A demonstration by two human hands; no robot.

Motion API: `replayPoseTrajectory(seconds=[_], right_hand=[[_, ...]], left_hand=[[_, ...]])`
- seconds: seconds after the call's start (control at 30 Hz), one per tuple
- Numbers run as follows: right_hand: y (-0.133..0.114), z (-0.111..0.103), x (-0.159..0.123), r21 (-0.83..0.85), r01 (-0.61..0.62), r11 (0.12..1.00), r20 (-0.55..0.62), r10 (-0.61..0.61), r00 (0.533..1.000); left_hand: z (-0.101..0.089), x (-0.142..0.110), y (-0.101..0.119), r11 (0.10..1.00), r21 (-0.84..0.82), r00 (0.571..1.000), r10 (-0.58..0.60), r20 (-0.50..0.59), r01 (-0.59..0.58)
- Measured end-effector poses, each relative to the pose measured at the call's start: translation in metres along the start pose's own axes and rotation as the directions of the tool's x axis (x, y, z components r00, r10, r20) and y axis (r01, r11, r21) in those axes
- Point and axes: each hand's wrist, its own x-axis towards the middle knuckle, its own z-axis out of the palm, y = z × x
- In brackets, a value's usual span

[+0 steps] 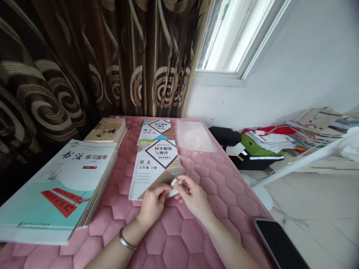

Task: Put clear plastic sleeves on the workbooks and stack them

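My left hand (153,201), with a silver bangle at its wrist, pinches one side of a small white flat object (174,189). The fingers of my right hand (194,195) are closed on its other side. They hide much of it, so its kind is unclear. Both hands are over the lower right corner of a Chinese workbook (153,164) with a white, brown and striped cover. Behind that lies a similar maths workbook (157,130), partly covered by the front one. To their right a clear plastic sheet (196,136) rests flat on the table.
Large books (56,179) are stacked at the left, with smaller books (105,130) behind. A dark-screened phone (280,243) lies at the right edge of the pink padded tablecloth (174,239). Beyond it are a white pole (303,160) and piled papers (311,127). A curtain (126,56) hangs behind.
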Motion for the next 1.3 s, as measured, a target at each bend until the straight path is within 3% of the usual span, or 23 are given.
replayPoseTrajectory(seconds=[0.23, 0.63, 1.3], right_hand=[[-0.0018, -0.0016, -0.001, -0.01, -0.001, 1.0, 0.033, 0.002, 0.999], [-0.0002, 0.0004, -0.0014, -0.075, 0.045, 0.996, 0.002, -0.045, 0.999], [-0.0036, 0.0007, -0.0007, -0.073, -0.024, 0.997, -0.015, 0.023, 1.0]], left_hand=[[-0.0002, -0.0008, -0.0026, 0.991, -0.072, 0.993, -0.118, -0.026, 0.115], [0.0015, 0.0002, -0.0049, 0.989, -0.096, 0.993, -0.116, -0.007, 0.115], [0.0005, -0.0002, -0.0013, 0.99, -0.038, 0.991, -0.136, 0.016, 0.136]])
